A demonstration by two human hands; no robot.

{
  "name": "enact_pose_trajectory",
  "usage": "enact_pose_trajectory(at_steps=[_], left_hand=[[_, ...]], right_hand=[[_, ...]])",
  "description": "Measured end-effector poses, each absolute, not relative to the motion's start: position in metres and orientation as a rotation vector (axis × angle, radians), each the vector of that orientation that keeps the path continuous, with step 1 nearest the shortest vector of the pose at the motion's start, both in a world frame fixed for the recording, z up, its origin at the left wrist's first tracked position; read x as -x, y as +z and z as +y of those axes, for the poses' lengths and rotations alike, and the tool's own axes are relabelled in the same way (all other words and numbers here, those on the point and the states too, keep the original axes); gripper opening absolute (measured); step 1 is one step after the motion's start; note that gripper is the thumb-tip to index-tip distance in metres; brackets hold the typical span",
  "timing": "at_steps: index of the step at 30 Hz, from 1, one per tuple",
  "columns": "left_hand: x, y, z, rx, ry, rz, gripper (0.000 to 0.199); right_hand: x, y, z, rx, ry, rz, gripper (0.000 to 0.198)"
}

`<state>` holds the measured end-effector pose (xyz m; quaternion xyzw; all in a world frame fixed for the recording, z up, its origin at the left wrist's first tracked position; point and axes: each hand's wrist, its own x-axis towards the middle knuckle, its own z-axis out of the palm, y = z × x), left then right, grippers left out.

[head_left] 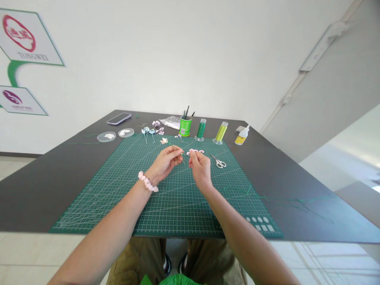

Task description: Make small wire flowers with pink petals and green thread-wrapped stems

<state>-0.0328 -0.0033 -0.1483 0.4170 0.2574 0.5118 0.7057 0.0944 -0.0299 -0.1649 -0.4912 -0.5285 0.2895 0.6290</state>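
My left hand (166, 161), with a pink scrunchie (147, 182) at the wrist, pinches a thin green stem just above the cutting mat (178, 198). A cream flower (164, 140) shows just beyond it, seemingly at the stem's far end. Close by on the right, my right hand (201, 169) is closed in a pinch, fingertips a little apart from the left ones. What it holds is too fine to make out. Small pink-white petal pieces (202, 151) lie just behind it. White-handled scissors (219, 162) rest on the mat to its right.
Behind the mat stand a green can (185, 127) of tools, a dark green thread spool (201, 130), a yellow-green spool (221, 132) and a glue bottle (242, 135). Blue flowers (152, 132), round dishes (106, 137) and a phone (119, 118) lie left. Loose green thread (299, 201) trails right.
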Motion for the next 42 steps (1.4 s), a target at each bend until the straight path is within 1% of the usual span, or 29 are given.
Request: enact_pose_trajectory(at_steps=[5,10,14,24,28,31,34,37,42], left_hand=[[0.0320,-0.1486,-0.0045,-0.931,1.121,0.550,0.015],[0.0313,-0.1480,-0.0049,-0.908,1.115,0.531,0.009],[0.0310,-0.1451,-0.0060,-0.832,1.123,0.536,0.009],[0.0308,-0.1446,-0.0059,-0.812,1.118,0.548,0.010],[0.0309,-0.1460,-0.0054,-0.821,1.127,0.543,0.010],[0.0313,-0.1463,-0.0050,-0.828,1.135,0.541,0.010],[0.0321,-0.1466,-0.0042,-0.834,1.145,0.545,0.010],[0.0331,-0.1466,-0.0034,-0.844,1.155,0.550,0.011],[0.0341,-0.1444,-0.0039,-0.865,1.173,0.552,0.017]], right_hand=[[-0.0921,-0.1629,-0.0322,1.095,0.706,-1.196,0.047],[-0.0896,-0.1620,-0.0329,1.048,0.864,-1.173,0.053],[-0.0876,-0.1624,-0.0323,1.022,0.951,-1.123,0.054],[-0.0870,-0.1631,-0.0330,1.048,0.910,-1.165,0.059],[-0.0875,-0.1600,-0.0342,0.973,1.002,-1.141,0.060],[-0.0894,-0.1583,-0.0346,0.971,1.111,-1.152,0.067],[-0.0921,-0.1589,-0.0333,1.015,1.128,-1.147,0.070],[-0.0946,-0.1602,-0.0309,1.023,1.037,-1.091,0.061],[-0.0964,-0.1606,-0.0298,0.947,0.851,-1.130,0.028]])
